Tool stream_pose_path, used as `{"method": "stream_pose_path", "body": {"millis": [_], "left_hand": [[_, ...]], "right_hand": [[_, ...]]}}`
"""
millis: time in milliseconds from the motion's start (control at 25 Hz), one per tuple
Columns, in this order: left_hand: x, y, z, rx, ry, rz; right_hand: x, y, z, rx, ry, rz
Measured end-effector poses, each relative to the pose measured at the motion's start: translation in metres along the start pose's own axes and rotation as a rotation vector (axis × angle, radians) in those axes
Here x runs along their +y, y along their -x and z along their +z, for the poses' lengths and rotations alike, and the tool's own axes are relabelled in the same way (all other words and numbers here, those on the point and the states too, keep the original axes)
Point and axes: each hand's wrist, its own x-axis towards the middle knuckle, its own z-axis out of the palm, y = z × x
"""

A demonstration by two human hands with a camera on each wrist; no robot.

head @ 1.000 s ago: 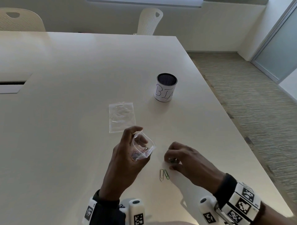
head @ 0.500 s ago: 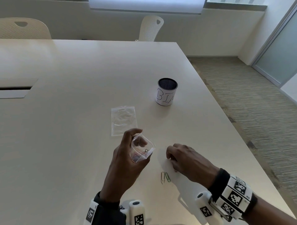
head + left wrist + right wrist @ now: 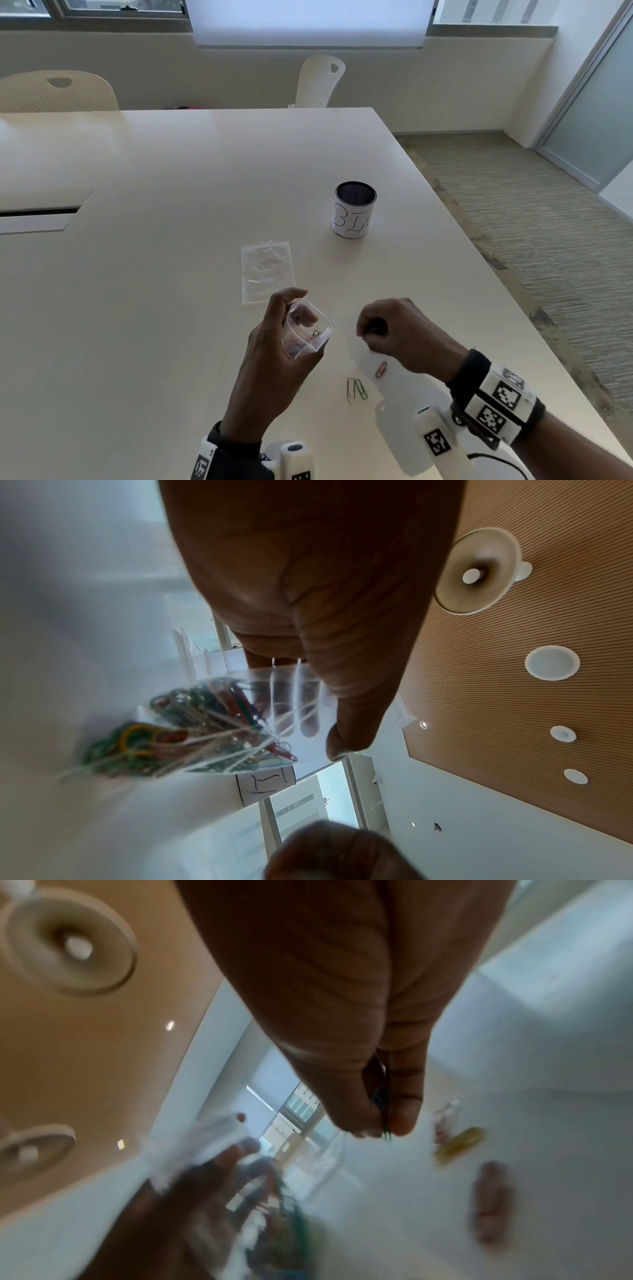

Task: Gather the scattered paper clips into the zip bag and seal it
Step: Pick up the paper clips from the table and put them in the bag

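Observation:
My left hand [image 3: 274, 346] holds a small clear zip bag [image 3: 306, 330] above the table, mouth held open toward the right. In the left wrist view the bag [image 3: 219, 723] holds several coloured paper clips. My right hand [image 3: 387, 330] hovers just right of the bag, thumb and finger pinching a couple of clips [image 3: 383, 1110]. Three clips lie on the table below the hands: a pink one [image 3: 381, 369], a green one [image 3: 360, 389] and a pale one [image 3: 350, 390].
A second, flat zip bag [image 3: 267, 270] lies on the table beyond the hands. A black mesh cup [image 3: 354, 209] with a white label stands at the back right. The table's right edge [image 3: 513, 329] runs close to my right hand. Chairs stand behind the table.
My right hand has lifted off the table with clips and moved up toward the bag's mouth, uncovering a pink clip. The left hand keeps the bag still.

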Motion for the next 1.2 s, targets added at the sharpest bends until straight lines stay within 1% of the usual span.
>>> {"method": "stream_pose_path", "body": {"millis": [120, 200, 280, 400, 480, 560, 600, 640, 760, 800, 840, 920, 960, 1040, 1080, 1200], "left_hand": [[0.002, 0.0, 0.001, 0.0, -0.012, 0.003], [0.003, -0.001, 0.002, -0.001, -0.023, 0.002], [0.005, -0.001, 0.002, -0.005, -0.025, -0.008], [0.005, 0.0, 0.0, -0.008, -0.017, -0.025], [0.004, 0.001, -0.001, 0.008, -0.021, -0.018], [0.003, 0.002, -0.002, 0.02, 0.004, -0.022], [0.003, 0.002, -0.003, 0.021, 0.016, -0.023], [0.002, 0.003, -0.003, 0.019, 0.023, -0.021], [0.001, 0.002, -0.002, 0.007, 0.019, -0.017], [0.001, 0.002, -0.002, 0.005, 0.013, -0.018], [0.0, 0.001, -0.001, 0.005, 0.005, -0.017], [0.0, 0.001, 0.0, 0.008, -0.005, -0.02], [0.0, 0.0, 0.001, 0.007, -0.003, -0.022], [0.0, 0.0, 0.001, 0.003, 0.004, -0.024], [0.001, 0.0, 0.002, 0.001, 0.006, -0.023], [0.002, 0.001, 0.002, 0.001, 0.004, -0.025]], "right_hand": [[-0.033, 0.001, -0.013, 0.198, -0.28, -0.07], [-0.06, 0.001, -0.018, 0.255, -0.362, -0.154], [-0.079, -0.001, -0.017, 0.227, -0.377, -0.214], [-0.088, -0.004, -0.014, 0.133, -0.315, -0.265], [-0.081, -0.007, -0.02, 0.19, -0.309, -0.248], [-0.061, -0.008, -0.03, 0.279, -0.293, -0.175], [-0.048, -0.008, -0.035, 0.268, -0.251, -0.134], [-0.034, -0.007, -0.037, 0.199, -0.165, -0.092], [0.0, 0.006, -0.028, -0.173, 0.241, 0.016], [0.008, 0.012, -0.021, -0.241, 0.323, 0.022], [0.013, 0.017, -0.014, -0.254, 0.365, 0.013], [0.017, 0.023, -0.001, -0.174, 0.347, -0.034], [0.019, 0.024, 0.006, -0.11, 0.296, -0.066], [0.021, 0.026, 0.015, -0.029, 0.225, -0.107], [0.023, 0.027, 0.019, -0.001, 0.225, -0.117], [0.023, 0.024, 0.025, 0.008, 0.225, -0.112]]}}
